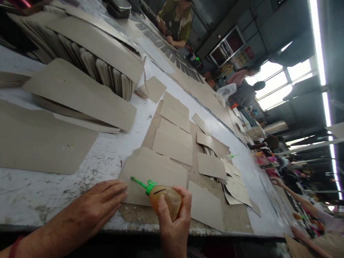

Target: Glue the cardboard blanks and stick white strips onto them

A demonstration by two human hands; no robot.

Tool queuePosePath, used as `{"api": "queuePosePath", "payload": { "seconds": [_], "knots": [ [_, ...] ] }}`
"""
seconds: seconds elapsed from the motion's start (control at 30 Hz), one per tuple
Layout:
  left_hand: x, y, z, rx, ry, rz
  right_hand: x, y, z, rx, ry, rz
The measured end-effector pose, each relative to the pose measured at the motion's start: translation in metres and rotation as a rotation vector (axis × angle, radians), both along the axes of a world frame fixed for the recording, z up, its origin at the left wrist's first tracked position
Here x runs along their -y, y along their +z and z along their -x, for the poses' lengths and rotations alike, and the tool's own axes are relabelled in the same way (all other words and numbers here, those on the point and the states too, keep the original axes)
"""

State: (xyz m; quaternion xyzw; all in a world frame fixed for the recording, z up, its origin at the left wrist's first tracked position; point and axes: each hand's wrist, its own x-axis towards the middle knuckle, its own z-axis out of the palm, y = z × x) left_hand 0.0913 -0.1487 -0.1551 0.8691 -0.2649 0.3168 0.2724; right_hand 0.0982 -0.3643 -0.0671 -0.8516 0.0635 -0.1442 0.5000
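My right hand (174,212) is wrapped round a soft bottle (168,200) of amber liquid with a green nozzle (139,182). The nozzle points left, over a beige sheet (154,167) near the table's front edge. My left hand (101,199) lies flat, fingers together and stretched out, its fingertips at that sheet's left edge. Behind the sheet, more beige pieces (174,141) overlap in a column on a brown board (230,217). To the right lie further beige pieces (212,166) and paler ones (238,190).
Large beige panels (25,137) and a thick stack of folded pieces (107,48) cover the left of the white table (104,155). Across the table a person (177,22) works by rows of dark pieces (166,51). Another person's arms (314,243) reach in at the right.
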Motion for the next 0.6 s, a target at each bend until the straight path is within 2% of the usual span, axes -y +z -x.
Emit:
{"api": "queuePosePath", "payload": {
  "seconds": [0.3,0.6],
  "knots": [
    [-0.002,-0.001,0.001,-0.015,-0.011,-0.003,0.011,0.010,0.006,-0.011,-0.023,0.094],
    [-0.001,0.003,-0.001,0.016,-0.007,-0.009,-0.001,0.003,-0.004,0.057,0.030,0.099]
  ]
}}
